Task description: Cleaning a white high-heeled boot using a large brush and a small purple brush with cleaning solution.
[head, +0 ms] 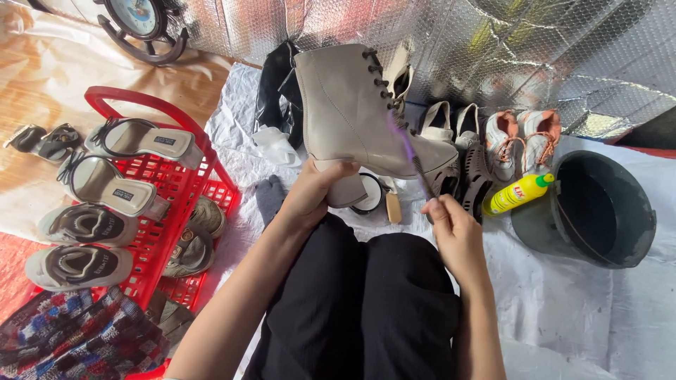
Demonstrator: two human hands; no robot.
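Observation:
A tall beige lace-up boot (352, 105) with a block heel is held up in front of me. My left hand (313, 193) grips it from below, at the sole near the heel. My right hand (451, 236) holds a thin purple brush (410, 151), like a toothbrush, whose head reaches up against the boot's side near the laces. My knees in black trousers sit just below both hands.
A red basket (151, 176) at the left carries several sandals and shoes. A black boot (278, 91), pale shoes (521, 141), a yellow bottle (516, 193), a round tin (367, 197) and a small wooden brush (393, 207) lie on the white sheet. A grey bucket (598, 211) stands at the right.

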